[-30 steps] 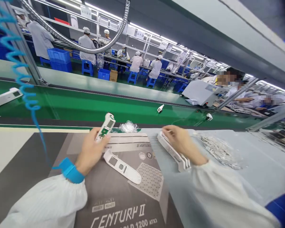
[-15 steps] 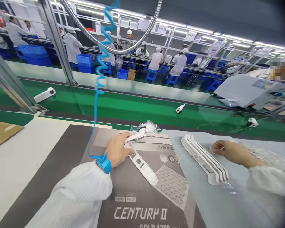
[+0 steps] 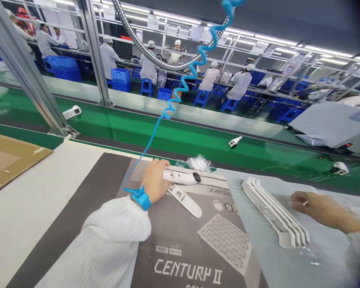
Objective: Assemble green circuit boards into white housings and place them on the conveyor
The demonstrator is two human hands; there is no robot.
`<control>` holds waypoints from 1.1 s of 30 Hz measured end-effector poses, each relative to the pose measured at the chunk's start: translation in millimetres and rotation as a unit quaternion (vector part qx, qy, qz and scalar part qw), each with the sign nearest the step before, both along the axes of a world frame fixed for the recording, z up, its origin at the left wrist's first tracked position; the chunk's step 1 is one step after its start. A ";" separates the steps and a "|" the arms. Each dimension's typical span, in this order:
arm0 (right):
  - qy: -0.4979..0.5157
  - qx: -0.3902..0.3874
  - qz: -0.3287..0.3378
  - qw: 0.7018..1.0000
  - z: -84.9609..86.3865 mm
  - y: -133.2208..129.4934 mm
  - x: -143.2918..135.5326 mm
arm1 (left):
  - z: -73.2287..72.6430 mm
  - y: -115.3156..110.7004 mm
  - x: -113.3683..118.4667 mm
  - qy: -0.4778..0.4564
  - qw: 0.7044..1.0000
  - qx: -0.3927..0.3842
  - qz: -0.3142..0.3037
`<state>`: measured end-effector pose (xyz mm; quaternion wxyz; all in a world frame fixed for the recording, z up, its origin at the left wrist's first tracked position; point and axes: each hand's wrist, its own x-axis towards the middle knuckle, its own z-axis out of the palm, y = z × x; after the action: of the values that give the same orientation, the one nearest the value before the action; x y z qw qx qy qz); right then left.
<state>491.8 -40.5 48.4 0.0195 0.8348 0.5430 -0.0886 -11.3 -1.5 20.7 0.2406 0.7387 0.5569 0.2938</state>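
My left hand (image 3: 155,182), with a blue wrist strap (image 3: 141,198), is closed around a white plastic handheld device housing (image 3: 181,177) with a dark round end. Under it a flat white plastic cover (image 3: 186,202) slants out over the printed box board (image 3: 180,224); its upper end is hidden by the hand. To the right, my right hand (image 3: 321,209) is held in a pinch. Something small and whitish shows at its fingertips, too small to name. Left of that hand lies a row of nested white plastic shells (image 3: 276,212) on the grey sheet (image 3: 258,256).
Crumpled clear plastic (image 3: 199,163) lies behind the board. A green conveyor belt (image 3: 168,134) carries several white devices. A coiled blue cord (image 3: 183,86) runs down to my wrist strap. Cardboard (image 3: 15,160) lies at left; a metal post (image 3: 94,52) stands behind. Co-workers sit farther back.
The housing in my left hand has turned, its dark end now pointing right. The cover beneath has been partly covered by the hand. My view has shifted left; the right hand stays pinched.
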 end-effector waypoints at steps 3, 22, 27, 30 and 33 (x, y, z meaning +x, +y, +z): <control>-0.039 0.056 -0.028 0.997 16.5 -0.2 -17.1 | -3.3 -2.8 3.2 0.039 0.997 0.056 -0.041; 0.251 0.113 0.393 0.878 -20.1 10.5 -326.0 | -14.8 0.1 14.3 -0.088 0.996 0.004 -0.007; 0.233 0.101 0.405 0.878 -15.4 16.5 -323.3 | -11.5 0.4 13.4 -0.093 0.996 -0.015 -0.005; 0.263 0.089 0.393 0.877 -7.3 16.9 -321.0 | -10.4 0.4 13.4 -0.092 0.996 -0.013 -0.003; 0.288 0.081 0.387 0.872 2.7 17.0 -319.6 | -9.0 0.1 13.5 -0.088 0.996 -0.022 -0.001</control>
<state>172.2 -23.4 51.1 -0.1727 0.4943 0.8091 -0.2667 2.2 -1.4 11.7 0.3054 0.7050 0.5392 0.3450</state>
